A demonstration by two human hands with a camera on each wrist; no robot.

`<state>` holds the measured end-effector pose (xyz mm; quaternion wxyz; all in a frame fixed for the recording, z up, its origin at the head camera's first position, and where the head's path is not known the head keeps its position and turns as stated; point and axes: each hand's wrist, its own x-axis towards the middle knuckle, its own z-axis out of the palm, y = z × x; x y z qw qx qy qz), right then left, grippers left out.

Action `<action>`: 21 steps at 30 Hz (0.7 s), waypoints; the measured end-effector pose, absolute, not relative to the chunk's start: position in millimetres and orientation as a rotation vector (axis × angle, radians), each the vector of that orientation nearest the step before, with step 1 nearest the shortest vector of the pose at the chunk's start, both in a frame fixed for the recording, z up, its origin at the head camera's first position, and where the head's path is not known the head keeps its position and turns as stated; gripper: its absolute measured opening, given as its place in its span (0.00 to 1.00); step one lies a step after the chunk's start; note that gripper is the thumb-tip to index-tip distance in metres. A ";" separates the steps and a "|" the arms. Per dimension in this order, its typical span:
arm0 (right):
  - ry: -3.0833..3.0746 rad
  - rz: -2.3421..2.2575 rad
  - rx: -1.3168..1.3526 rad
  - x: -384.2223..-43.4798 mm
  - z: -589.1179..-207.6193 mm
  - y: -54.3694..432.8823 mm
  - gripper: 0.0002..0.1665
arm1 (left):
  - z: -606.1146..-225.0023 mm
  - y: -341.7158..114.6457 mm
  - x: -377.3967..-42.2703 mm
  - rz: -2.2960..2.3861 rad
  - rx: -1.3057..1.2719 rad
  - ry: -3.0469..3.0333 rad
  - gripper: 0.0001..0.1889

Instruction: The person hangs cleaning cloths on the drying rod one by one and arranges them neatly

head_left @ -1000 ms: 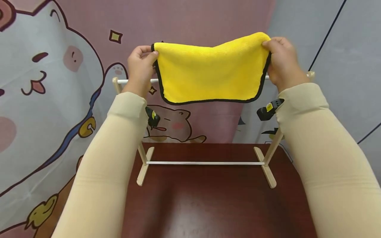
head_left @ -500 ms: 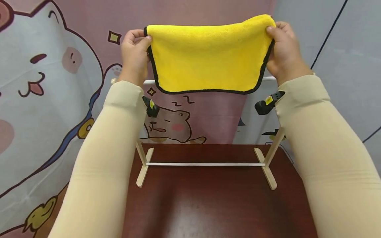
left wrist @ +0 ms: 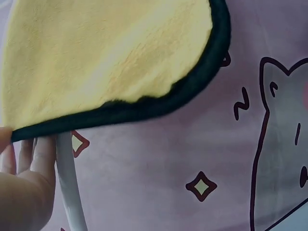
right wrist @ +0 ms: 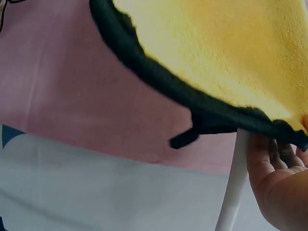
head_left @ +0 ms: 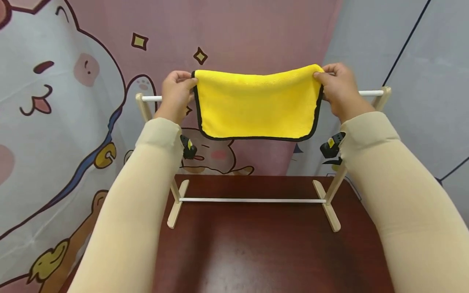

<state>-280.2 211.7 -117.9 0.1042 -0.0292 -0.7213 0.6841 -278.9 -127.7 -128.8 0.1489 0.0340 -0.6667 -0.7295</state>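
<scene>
A yellow towel (head_left: pixel 256 106) with a black border hangs folded over at its top edge, stretched between both hands. My left hand (head_left: pixel 177 93) pinches its upper left corner between thumb and fingers. At the upper right corner, my right hand (head_left: pixel 338 89) pinches it the same way. The towel covers the middle of the rack's white top bar (head_left: pixel 370 93). In both wrist views the bar (left wrist: pixel 67 178) runs up behind the towel's border, close to the fingers. Whether the towel touches the bar is hidden. A dark loop (right wrist: pixel 185 138) sticks out below the border in the right wrist view.
The wooden rack stands on a dark brown table (head_left: pixel 253 244), with feet (head_left: pixel 177 203) at each side and a white lower bar (head_left: pixel 253 200) between them. Behind it hangs a pink and white cartoon curtain (head_left: pixel 256 32).
Both hands first raised the towel, then lowered it to in front of the top bar, lower than in either earlier frame. The grip at both corners stays the same.
</scene>
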 end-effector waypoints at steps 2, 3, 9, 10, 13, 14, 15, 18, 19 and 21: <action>-2.188 1.959 -0.117 -277.9 -120.5 213.9 0.10 | -131.3 -128.6 -276.5 -2.109 0.102 -1.919 0.05; -2.208 1.936 -0.135 -276.5 -121.5 214.9 0.10 | -132.5 -128.9 -275.4 -2.118 0.107 -1.917 0.04; -2.250 1.872 -0.217 -269.9 -127.1 218.5 0.11 | -142.7 -128.4 -270.1 -2.150 0.114 -1.906 0.04; -2.242 1.882 -0.220 -269.5 -128.6 218.7 0.11 | -145.8 -128.1 -269.7 -2.140 0.108 -1.912 0.04; -2.215 1.913 -0.204 -269.0 -135.4 218.9 0.12 | -157.8 -126.7 -269.3 -2.097 0.087 -1.929 0.04; -2.206 1.920 -0.200 -268.9 -138.1 219.1 0.12 | -162.8 -126.4 -269.6 -2.083 0.078 -1.936 0.04; -2.195 1.925 -0.199 -268.7 -141.1 219.2 0.12 | -167.9 -126.2 -269.7 -2.073 0.064 -1.943 0.04; -2.171 1.932 -0.184 -266.7 -147.8 221.3 0.12 | -180.3 -124.1 -269.7 -2.023 0.035 -1.978 0.05; -2.162 1.933 -0.186 -265.8 -150.0 221.8 0.12 | -184.3 -123.5 -269.8 -2.009 0.031 -1.993 0.05; -2.145 1.928 -0.185 -264.3 -154.8 222.6 0.12 | -190.9 -122.4 -269.1 -1.973 0.036 -2.035 0.07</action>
